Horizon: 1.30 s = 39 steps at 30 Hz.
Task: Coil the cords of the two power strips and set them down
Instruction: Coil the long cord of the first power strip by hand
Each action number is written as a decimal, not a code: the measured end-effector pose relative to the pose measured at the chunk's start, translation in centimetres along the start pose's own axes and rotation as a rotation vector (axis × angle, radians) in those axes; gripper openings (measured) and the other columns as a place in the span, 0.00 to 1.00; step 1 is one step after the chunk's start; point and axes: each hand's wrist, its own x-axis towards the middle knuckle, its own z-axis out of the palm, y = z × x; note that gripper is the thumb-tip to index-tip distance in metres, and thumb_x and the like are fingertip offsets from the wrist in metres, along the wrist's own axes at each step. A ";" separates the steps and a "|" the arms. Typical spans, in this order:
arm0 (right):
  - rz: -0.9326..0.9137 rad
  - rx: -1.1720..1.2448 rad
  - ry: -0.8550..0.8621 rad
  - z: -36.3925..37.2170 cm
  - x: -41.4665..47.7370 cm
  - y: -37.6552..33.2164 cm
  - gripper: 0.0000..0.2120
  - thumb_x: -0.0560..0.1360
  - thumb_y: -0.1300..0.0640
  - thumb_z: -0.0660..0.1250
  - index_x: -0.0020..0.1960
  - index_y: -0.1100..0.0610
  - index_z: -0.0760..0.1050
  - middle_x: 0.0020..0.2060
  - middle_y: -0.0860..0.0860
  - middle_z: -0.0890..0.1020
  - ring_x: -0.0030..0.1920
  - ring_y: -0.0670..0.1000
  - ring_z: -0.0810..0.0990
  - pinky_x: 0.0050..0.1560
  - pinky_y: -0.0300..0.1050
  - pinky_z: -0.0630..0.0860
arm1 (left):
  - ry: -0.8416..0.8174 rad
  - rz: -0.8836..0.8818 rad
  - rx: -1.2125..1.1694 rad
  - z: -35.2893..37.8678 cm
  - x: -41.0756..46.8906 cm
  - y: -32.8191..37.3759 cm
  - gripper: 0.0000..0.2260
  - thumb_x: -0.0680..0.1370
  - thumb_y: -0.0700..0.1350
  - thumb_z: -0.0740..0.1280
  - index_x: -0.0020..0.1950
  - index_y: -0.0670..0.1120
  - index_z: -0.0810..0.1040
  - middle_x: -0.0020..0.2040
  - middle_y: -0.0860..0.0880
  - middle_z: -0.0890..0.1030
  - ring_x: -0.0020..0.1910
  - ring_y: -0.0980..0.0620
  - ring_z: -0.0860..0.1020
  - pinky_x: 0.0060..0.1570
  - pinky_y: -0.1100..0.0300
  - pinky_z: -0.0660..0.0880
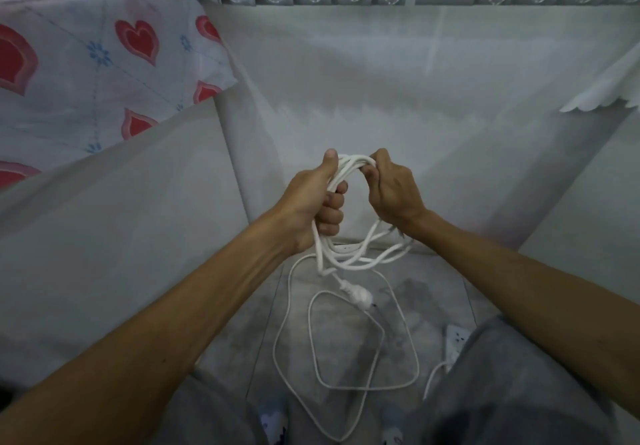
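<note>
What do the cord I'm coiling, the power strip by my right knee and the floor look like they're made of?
Cord: white, smooth rubbery plastic sheath, judging by how its loops bend softly.
Power strip: hard white plastic, probably; flat, rigid face with socket holes, partly hidden by the knee.
Floor: grey tile or stone, likely; mottled surface with straight joint lines.

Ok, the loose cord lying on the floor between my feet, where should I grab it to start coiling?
Probably take the loose cord close to where it leaves the power strip, near your right leg, coming down from above with the right hand. That end is anchored, so loops can gather in order. The middle lies in crossing loops, so grabbing there would likely tangle. Both hands are full of the coiled cord now.
</note>
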 end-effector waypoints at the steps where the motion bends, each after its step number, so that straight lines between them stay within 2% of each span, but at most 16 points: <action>1: 0.016 0.008 0.005 0.0 0.0 -0.1 0.29 0.82 0.40 0.44 0.45 0.64 0.68 0.27 0.51 0.70 0.23 0.55 0.68 0.26 0.44 0.61 | -0.035 0.000 0.006 -0.3 0.0 0.1 0.23 0.81 0.63 0.55 0.37 0.46 0.70 0.23 0.54 0.62 0.19 0.57 0.58 0.21 0.66 0.56; 3: 0.062 0.020 0.011 0.0 0.0 -0.3 0.28 0.82 0.41 0.45 0.45 0.64 0.68 0.27 0.50 0.69 0.23 0.53 0.67 0.26 0.45 0.61 | -0.064 0.064 0.092 -0.8 0.1 0.2 0.21 0.80 0.61 0.60 0.40 0.45 0.74 0.25 0.53 0.66 0.21 0.57 0.61 0.22 0.64 0.60; 7: 0.177 0.060 0.054 0.1 0.0 -0.2 0.24 0.83 0.43 0.47 0.45 0.63 0.67 0.25 0.48 0.67 0.23 0.48 0.65 0.25 0.41 0.58 | -0.065 0.297 0.351 -2.6 0.1 -0.1 0.09 0.77 0.46 0.71 0.43 0.41 0.78 0.31 0.46 0.78 0.29 0.51 0.76 0.34 0.59 0.74; 9: 0.252 0.084 0.110 -0.2 0.4 -0.1 0.19 0.84 0.49 0.51 0.44 0.63 0.67 0.25 0.53 0.69 0.23 0.51 0.66 0.25 0.44 0.58 | -0.092 0.344 0.418 -3.9 0.2 -0.3 0.06 0.76 0.42 0.72 0.44 0.40 0.79 0.38 0.41 0.82 0.38 0.49 0.81 0.41 0.60 0.76; 11: 0.285 0.111 0.133 -0.4 0.5 -0.1 0.15 0.84 0.55 0.53 0.43 0.63 0.67 0.26 0.59 0.72 0.24 0.55 0.69 0.25 0.47 0.60 | -0.106 0.342 0.394 -4.8 0.2 -0.2 0.05 0.76 0.41 0.71 0.47 0.39 0.79 0.45 0.38 0.84 0.44 0.48 0.83 0.44 0.62 0.77; 13: 0.300 0.127 0.133 -0.2 0.5 -0.4 0.15 0.84 0.55 0.54 0.43 0.62 0.67 0.26 0.61 0.73 0.25 0.57 0.70 0.25 0.50 0.62 | -0.134 0.342 0.371 -5.2 0.2 -0.2 0.05 0.76 0.41 0.71 0.48 0.40 0.79 0.47 0.37 0.84 0.47 0.46 0.84 0.44 0.64 0.77; 16: 0.358 0.152 0.154 0.3 0.3 -0.5 0.17 0.84 0.53 0.53 0.42 0.63 0.67 0.27 0.63 0.73 0.26 0.60 0.71 0.28 0.54 0.64 | -0.206 0.330 0.317 -5.5 0.4 -0.5 0.08 0.74 0.40 0.73 0.50 0.40 0.79 0.49 0.37 0.84 0.51 0.42 0.83 0.53 0.55 0.78; 19: 0.409 0.176 0.181 0.4 0.3 -0.8 0.20 0.84 0.51 0.52 0.42 0.66 0.67 0.28 0.64 0.74 0.28 0.62 0.71 0.29 0.54 0.64 | -0.230 0.307 0.210 -5.9 0.5 -0.7 0.12 0.73 0.40 0.70 0.54 0.39 0.78 0.50 0.38 0.83 0.54 0.41 0.82 0.62 0.46 0.74; 21: 0.438 0.196 0.186 0.3 0.2 -1.0 0.22 0.84 0.50 0.52 0.42 0.67 0.67 0.29 0.65 0.74 0.29 0.63 0.72 0.30 0.55 0.66 | -0.247 0.294 0.157 -5.9 0.5 -0.9 0.15 0.73 0.40 0.69 0.58 0.38 0.77 0.51 0.38 0.83 0.55 0.40 0.81 0.65 0.45 0.72; 24: 0.521 0.236 0.189 0.5 0.1 -1.1 0.23 0.84 0.48 0.51 0.42 0.65 0.68 0.31 0.65 0.74 0.31 0.64 0.72 0.32 0.59 0.70 | -0.287 0.256 0.058 -5.9 0.2 -1.0 0.19 0.73 0.42 0.67 0.62 0.36 0.75 0.53 0.38 0.82 0.57 0.41 0.80 0.65 0.48 0.73; 27: 0.625 0.288 0.219 0.9 0.3 -1.5 0.25 0.83 0.42 0.50 0.41 0.62 0.67 0.32 0.63 0.74 0.33 0.66 0.74 0.31 0.62 0.73 | -0.270 0.266 -0.005 -5.6 0.2 -0.9 0.17 0.72 0.44 0.69 0.58 0.37 0.77 0.49 0.41 0.82 0.52 0.44 0.82 0.61 0.51 0.76; 30: 0.656 0.315 0.192 1.4 0.2 -2.3 0.24 0.82 0.38 0.49 0.40 0.55 0.67 0.31 0.58 0.74 0.32 0.64 0.75 0.32 0.61 0.76 | -0.250 0.269 -0.003 -5.2 0.2 -0.9 0.09 0.73 0.44 0.69 0.45 0.39 0.76 0.38 0.44 0.81 0.41 0.45 0.81 0.53 0.51 0.77; 32: 0.690 0.368 0.149 1.7 0.0 -3.1 0.24 0.80 0.35 0.48 0.38 0.52 0.66 0.30 0.55 0.73 0.30 0.59 0.73 0.31 0.57 0.76 | -0.278 0.254 -0.002 -5.1 0.0 -0.7 0.07 0.73 0.44 0.68 0.38 0.42 0.76 0.35 0.44 0.80 0.38 0.44 0.80 0.50 0.52 0.77; 36: 0.783 0.619 0.066 2.1 0.0 -4.5 0.22 0.81 0.37 0.50 0.38 0.53 0.63 0.27 0.51 0.67 0.24 0.48 0.65 0.24 0.43 0.66 | -0.384 0.232 -0.090 -4.9 -0.5 0.0 0.07 0.75 0.42 0.65 0.36 0.45 0.72 0.29 0.48 0.73 0.33 0.47 0.76 0.51 0.51 0.77; 39: 0.804 0.815 -0.082 2.0 0.3 -5.1 0.21 0.82 0.39 0.51 0.38 0.53 0.61 0.26 0.49 0.62 0.25 0.48 0.60 0.24 0.41 0.61 | -0.404 0.205 -0.177 -5.0 -0.7 0.7 0.09 0.75 0.42 0.63 0.37 0.47 0.65 0.25 0.53 0.66 0.26 0.53 0.70 0.41 0.55 0.77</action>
